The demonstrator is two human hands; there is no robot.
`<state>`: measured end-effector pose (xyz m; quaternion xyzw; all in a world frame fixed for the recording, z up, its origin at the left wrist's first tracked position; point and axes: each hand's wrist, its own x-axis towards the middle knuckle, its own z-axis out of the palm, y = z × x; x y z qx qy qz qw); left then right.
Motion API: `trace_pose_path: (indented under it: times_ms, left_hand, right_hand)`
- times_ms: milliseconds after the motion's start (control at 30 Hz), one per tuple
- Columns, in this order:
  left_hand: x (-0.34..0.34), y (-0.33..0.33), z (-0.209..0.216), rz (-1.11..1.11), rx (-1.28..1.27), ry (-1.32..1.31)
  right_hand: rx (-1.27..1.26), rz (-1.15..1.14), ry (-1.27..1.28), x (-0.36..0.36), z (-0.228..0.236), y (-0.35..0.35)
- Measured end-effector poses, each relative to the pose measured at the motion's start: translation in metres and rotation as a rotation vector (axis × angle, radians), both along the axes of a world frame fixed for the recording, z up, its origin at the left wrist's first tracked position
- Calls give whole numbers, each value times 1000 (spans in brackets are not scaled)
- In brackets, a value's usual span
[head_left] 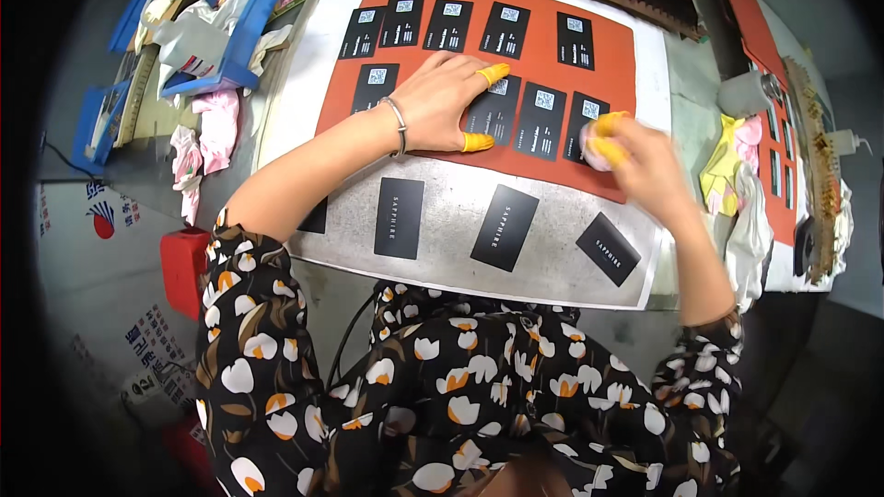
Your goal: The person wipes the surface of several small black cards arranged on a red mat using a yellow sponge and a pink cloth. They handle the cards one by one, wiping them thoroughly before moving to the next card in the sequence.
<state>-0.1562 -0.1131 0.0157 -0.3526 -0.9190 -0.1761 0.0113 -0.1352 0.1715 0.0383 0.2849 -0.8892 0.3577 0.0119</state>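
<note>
My left hand lies flat over the red mat, fingers stretched, with yellow finger cots on thumb and a fingertip. Those two tips touch a black card at its left side, and the hand covers part of the row. My right hand, blurred by motion and also in yellow finger cots, is closed on a small pinkish-white cloth wad. The wad is over the lower part of the row's rightmost black card. Another black card lies between the two. All three bear a square code and pale print.
Several more black cards sit in the mat's far row. Along the metal table's near edge lie black cards with pale lettering. Blue trays with bottles and rags stand far left; a metal can and cloths are at right.
</note>
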Motion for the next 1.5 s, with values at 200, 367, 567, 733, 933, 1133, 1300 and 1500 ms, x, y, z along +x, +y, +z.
trace_pose_path:
  times_ms: [200,367,567,733,933,1133,1300,1500]
  left_hand:
    - [11,-61,8,98,135,154]
    - [14,-143,-9,394,287,213]
    - [8,-181,-45,488,287,161]
    - [5,-182,-53,454,248,176]
    - [4,-185,-58,460,250,201]
    - [3,-180,-46,485,298,147]
    - [6,-182,-54,472,317,169]
    - [4,-181,-50,506,296,137]
  right_hand:
    - [180,-102,-47,6,-28,-62]
    - [243,-161,38,10,-37,-71]
    - [249,-167,168,4,-39,-76]
    - [302,-96,165,9,-42,-73]
    - [259,62,168,-1,-42,-69]
    - [292,41,228,-19,-38,-66]
    - [318,60,191,-20,-37,-51]
    - [257,141,214,-12,-37,-50]
